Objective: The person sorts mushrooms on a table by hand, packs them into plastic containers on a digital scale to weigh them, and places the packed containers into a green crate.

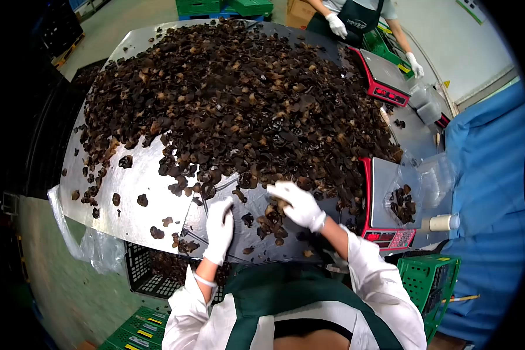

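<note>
A large heap of dark brown wood ear mushrooms (233, 99) spreads over the metal table (140, 186). My left hand (220, 228), in a white glove, rests near the table's front edge with its fingers stretched forward and nothing visible in them. My right hand (297, 204), also gloved, reaches leftward at the near edge of the heap, fingers extended. Just below it lies a small cluster of wood ears (270, 223), partly under the palm. What the right fingertips touch is hard to make out.
Right of me, a red scale (385, 201) carries a clear container of wood ears (402, 204). Another scale (385, 73) stands farther back, near a co-worker's gloved hand (414, 65). A black crate (143, 271) sits below the front edge; green crates (429, 280) stand lower right.
</note>
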Demonstrator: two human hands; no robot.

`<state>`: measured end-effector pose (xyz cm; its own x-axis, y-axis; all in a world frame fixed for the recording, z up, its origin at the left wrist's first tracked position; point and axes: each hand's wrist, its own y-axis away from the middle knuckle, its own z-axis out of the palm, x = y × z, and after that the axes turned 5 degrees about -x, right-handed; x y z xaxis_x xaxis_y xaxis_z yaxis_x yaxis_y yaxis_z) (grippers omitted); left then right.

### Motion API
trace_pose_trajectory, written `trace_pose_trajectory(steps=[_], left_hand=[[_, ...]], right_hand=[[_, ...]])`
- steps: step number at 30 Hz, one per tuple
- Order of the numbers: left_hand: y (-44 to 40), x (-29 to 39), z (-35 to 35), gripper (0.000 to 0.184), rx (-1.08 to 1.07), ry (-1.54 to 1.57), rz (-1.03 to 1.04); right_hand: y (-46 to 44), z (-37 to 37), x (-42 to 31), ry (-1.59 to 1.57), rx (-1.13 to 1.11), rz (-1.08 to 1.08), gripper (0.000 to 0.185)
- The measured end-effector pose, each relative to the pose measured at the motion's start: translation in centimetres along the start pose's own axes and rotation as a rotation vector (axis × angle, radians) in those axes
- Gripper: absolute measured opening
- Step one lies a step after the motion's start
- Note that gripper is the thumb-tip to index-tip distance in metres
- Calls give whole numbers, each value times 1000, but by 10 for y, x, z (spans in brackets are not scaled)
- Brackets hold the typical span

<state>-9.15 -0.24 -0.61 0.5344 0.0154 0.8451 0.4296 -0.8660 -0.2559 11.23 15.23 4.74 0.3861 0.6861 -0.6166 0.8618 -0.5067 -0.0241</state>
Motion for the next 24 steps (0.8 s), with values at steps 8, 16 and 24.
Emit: trace_pose_trajectory(steps=[8, 16, 24], left_hand=[[-57, -18, 50, 43, -58, -366, -25], [-5, -8, 8, 15, -319, -140, 28], [1, 18, 17, 74, -342, -230, 114]], right_hand=[[-84, 38, 23, 338, -24, 65, 35], [-4, -16, 16, -108, -89, -30, 34], [12, 16, 16, 279, -48, 39, 58]])
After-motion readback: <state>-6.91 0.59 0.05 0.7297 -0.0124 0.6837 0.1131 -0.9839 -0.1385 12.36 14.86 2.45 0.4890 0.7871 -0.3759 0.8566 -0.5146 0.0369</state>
